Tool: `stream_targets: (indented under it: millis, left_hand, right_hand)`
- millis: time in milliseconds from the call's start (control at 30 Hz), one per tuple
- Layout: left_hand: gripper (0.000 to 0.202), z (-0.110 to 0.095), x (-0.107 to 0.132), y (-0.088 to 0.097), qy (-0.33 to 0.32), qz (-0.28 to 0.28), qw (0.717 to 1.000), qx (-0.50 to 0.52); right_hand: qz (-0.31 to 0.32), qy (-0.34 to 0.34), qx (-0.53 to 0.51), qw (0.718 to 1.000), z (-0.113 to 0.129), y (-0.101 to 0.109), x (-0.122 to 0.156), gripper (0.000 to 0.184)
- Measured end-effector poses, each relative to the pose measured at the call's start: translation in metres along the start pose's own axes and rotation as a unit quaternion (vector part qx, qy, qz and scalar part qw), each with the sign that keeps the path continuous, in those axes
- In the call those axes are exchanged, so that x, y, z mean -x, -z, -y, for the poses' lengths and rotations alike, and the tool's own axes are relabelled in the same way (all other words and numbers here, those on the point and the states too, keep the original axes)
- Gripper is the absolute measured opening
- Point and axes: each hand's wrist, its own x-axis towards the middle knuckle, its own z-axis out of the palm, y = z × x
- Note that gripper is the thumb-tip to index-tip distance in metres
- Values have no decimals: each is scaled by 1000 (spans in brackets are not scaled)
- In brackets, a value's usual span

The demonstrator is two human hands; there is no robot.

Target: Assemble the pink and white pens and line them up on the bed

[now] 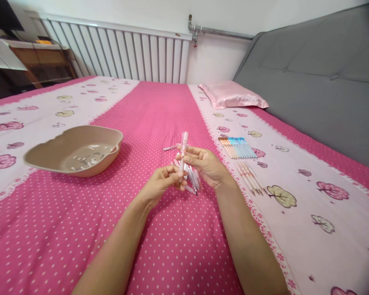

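My right hand point(206, 163) grips a pale pink pen point(183, 144) and holds it nearly upright over the bed. My left hand point(162, 181) pinches the pen's lower end with thumb and fingertips. Just under both hands lies a small heap of similar pens point(193, 180) on the pink dotted sheet. One more pen point(170, 148) lies alone a little beyond them.
A tan shallow bowl point(46, 152) with several small white bits in it sits to the left. To the right lie a row of orange and blue pens point(237, 147) and a smaller row of pink pens point(251, 177). A pink pillow point(232, 97), grey headboard point(320, 78) and white radiator point(123, 51) stand beyond.
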Motion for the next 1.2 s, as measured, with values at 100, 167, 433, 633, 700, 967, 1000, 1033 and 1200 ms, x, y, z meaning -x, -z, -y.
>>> stream_targets:
  millis: [100, 167, 433, 633, 700, 967, 1000, 1033, 1200]
  left_hand:
    - [27, 0, 0, -1, -1, -14, 1000, -6]
    - [27, -1, 0, -2, -6, -24, 1000, -12]
    - [26, -2, -1, -5, -29, -63, 996, -61]
    - [27, -2, -2, -5, -48, -86, 992, -81]
    - [27, -2, -2, -5, -51, -92, 991, -84]
    - [29, 0, -4, -4, -57, -107, 990, -75]
    - [29, 1, -4, -3, -57, -107, 990, -73]
    - [29, 1, -4, -3, -58, -107, 990, -72]
    - [31, 2, -4, -1, -64, -118, 988, -80]
  right_hand:
    - [-19, 3, 11, 1000, -1, -1, -1, 30]
    - [-28, 8, 20, 999, -2, -1, -1, 29]
    - [-53, 22, 48, 997, -6, -2, -4, 28]
    - [-65, 27, 52, 996, -8, -3, -4, 31]
    - [-69, 30, 46, 996, -8, -3, -5, 32]
    - [-75, 32, 39, 996, -10, -3, -6, 35]
    - [-76, 33, 40, 996, -10, -3, -6, 36]
    - [-77, 33, 42, 996, -10, -4, -6, 36]
    - [-81, 25, 42, 996, -10, -5, -6, 35]
